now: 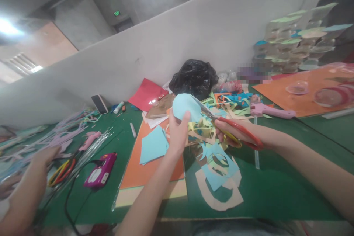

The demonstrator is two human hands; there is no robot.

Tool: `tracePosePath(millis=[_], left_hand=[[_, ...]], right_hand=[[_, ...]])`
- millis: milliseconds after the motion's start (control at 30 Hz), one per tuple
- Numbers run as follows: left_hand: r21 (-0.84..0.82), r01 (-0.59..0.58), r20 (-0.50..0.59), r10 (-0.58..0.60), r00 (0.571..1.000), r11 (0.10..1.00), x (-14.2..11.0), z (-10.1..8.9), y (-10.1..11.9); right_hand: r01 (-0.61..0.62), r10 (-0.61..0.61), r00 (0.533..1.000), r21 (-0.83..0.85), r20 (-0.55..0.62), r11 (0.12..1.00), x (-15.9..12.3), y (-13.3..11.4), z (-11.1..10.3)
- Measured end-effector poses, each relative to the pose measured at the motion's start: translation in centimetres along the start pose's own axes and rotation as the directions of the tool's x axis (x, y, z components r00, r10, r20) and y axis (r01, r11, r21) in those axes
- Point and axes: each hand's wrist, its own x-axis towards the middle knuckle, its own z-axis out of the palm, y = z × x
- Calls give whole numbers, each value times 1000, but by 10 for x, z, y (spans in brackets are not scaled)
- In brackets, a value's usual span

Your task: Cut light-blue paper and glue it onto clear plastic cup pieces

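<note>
1. Fingers of the left hand (178,131) are clamped on a rounded light-blue paper piece (186,106), thumb on its near face, holding it raised above the worktop (287,180). The paper is in front of the black plastic bag (193,75).
2. Fingers of the right hand (225,132) are closed around the red-and-yellow handles of the scissors (245,129). The blades point up and to the left, reaching the right edge of the rounded piece. How far apart the blades stand, I cannot tell.
3. Beside the left forearm, a stack of light-blue paper (154,145) lies on an orange sheet (138,173), which rests on cream sheets.
4. Mixed paper scraps (203,131) are heaped beneath and between the hands. Nearer the front edge lie a light-blue offcut (214,185) with openings and a curved cream offcut (214,202), overlapping.
5. Behind and left of the hands are a red sheet (146,94) and, farther left, a phone (99,104) tilted upward. To the right, a pink glue gun (273,111) lies near the larger orange sheet (279,88).
6. At far left, another person's hand (45,155) is near a second pair of scissors (59,173); a magenta device (101,171) sits to their right.
</note>
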Motion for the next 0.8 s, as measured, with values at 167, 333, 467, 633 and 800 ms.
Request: tracePosePath(millis=[167, 333, 467, 633, 800], left_hand=[[-67, 19, 7, -18, 1000, 998, 2, 1, -1], [-62, 28, 6, -27, 1000, 998, 1, 0, -1], [-29, 35, -8, -35, 999, 999, 0, -1, -3], [-62, 33, -7, -33, 999, 998, 1, -1, -6], [-51, 47, 0, -47, 999, 998, 1, 0, -4]], right_hand=[[-22, 20, 999, 76, 32, 997, -1, -11, 2], [-120, 116, 993, 237, 33, 964, 2, -17, 8], [-130, 131, 991, 217, 8, 968, 7, -11, 12], [-89, 87, 996, 174, 17, 981, 7, -6, 12], [58, -75, 995, 216, 72, 975, 3, -5, 10]])
